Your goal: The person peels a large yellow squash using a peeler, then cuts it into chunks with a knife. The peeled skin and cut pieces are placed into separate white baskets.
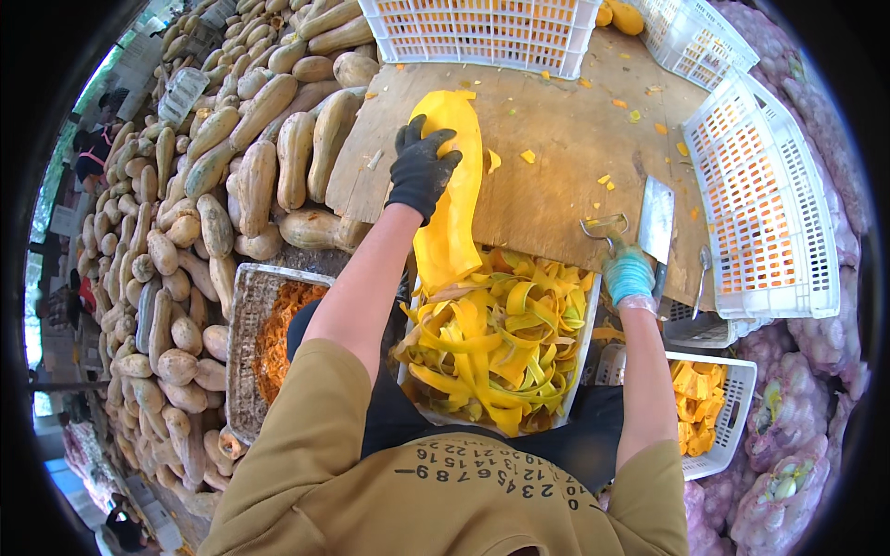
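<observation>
My left hand [422,167], in a black knitted glove, grips the upper part of a long peeled yellow squash [452,215]. The squash lies over the near edge of a wooden board [549,160], its lower end above a crate of peelings. My right hand [628,276], in a teal glove, holds a Y-shaped peeler [603,226] at the board's near right edge. The peeler's head is apart from the squash. Just beyond that hand lies a cleaver [656,219] with a dark handle. Yellow and green peel strips [500,333] heap in the crate between my legs.
A metal spoon [702,274] lies right of the cleaver. White plastic crates [765,201] stand right and at the back [480,35]. Cut squash [695,403] fills a low right crate. A left crate [243,333] holds orange pulp. Unpeeled squashes [257,187] pile left; net bags [786,417] sit right.
</observation>
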The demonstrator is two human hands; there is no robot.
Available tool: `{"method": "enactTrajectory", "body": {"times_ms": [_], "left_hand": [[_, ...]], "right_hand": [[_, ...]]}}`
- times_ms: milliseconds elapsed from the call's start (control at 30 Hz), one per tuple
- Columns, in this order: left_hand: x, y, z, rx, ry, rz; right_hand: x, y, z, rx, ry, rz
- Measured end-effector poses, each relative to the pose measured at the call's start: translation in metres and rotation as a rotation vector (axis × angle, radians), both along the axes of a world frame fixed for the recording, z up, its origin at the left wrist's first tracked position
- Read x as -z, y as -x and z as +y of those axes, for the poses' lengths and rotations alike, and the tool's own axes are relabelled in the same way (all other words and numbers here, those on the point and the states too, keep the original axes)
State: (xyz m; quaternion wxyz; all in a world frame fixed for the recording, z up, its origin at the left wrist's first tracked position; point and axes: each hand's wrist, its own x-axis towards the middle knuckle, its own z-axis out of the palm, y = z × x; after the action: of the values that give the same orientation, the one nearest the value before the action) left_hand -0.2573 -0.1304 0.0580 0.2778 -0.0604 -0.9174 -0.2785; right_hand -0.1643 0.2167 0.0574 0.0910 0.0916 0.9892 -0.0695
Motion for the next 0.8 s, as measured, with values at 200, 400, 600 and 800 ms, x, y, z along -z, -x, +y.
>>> {"method": "enactTrajectory", "body": {"times_ms": [200,400,600,800], "left_hand": [[0.001,0.006,0.014,-0.108,0.174,0.040],[0.000,0.016,0.015,-0.064,0.316,-0.134],[0.006,-0.029,0.040,0.008,0.641,0.169],[-0.002,-0.134,0.084,0.751,0.616,-0.699]], "right_hand": [[0.020,0.025,0.003,0.028,-0.090,0.210],[0.034,0.088,-0.008,0.166,-0.091,0.210],[0.043,0.150,-0.075,0.008,0.038,0.110],[0.047,0.134,-0.156,-0.535,0.134,0.121]]}}
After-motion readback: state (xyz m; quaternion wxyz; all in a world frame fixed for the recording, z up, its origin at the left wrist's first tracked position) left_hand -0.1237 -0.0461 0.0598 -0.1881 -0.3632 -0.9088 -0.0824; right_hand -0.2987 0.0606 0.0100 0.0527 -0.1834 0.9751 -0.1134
